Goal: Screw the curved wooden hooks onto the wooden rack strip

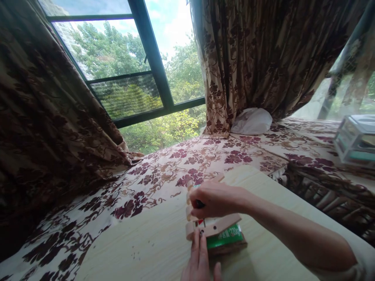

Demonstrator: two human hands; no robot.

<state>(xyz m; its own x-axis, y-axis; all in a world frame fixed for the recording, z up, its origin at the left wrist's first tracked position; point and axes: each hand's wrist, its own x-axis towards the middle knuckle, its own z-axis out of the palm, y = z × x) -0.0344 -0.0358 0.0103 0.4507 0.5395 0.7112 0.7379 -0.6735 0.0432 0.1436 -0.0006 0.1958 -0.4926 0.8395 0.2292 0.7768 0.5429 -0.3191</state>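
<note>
My right hand (pixel 212 200) is closed in a fist above the wooden pieces. A bit of something black shows between its fingers, but the rest is hidden. Below it, a pale wooden strip (pixel 224 225) with dark round spots lies slanted across a green printed packet (pixel 228 236). The strip's left end meets an upright wooden piece with a rounded edge (pixel 190 231). Fingertips of my left hand (pixel 199 255) rest at that joint, the fingers stretched out and the thumb apart. Another wooden end (pixel 218 178) sticks out beyond my right hand.
Everything lies on a pale wooden board (pixel 140 249), with small dark specks (pixel 136 249) at its left. Behind is a flowered cloth (pixel 164 175) and a white plastic bag (pixel 252 121). A clear drawer box (pixel 356 140) stands far right. Curtains frame an open window (pixel 166 78).
</note>
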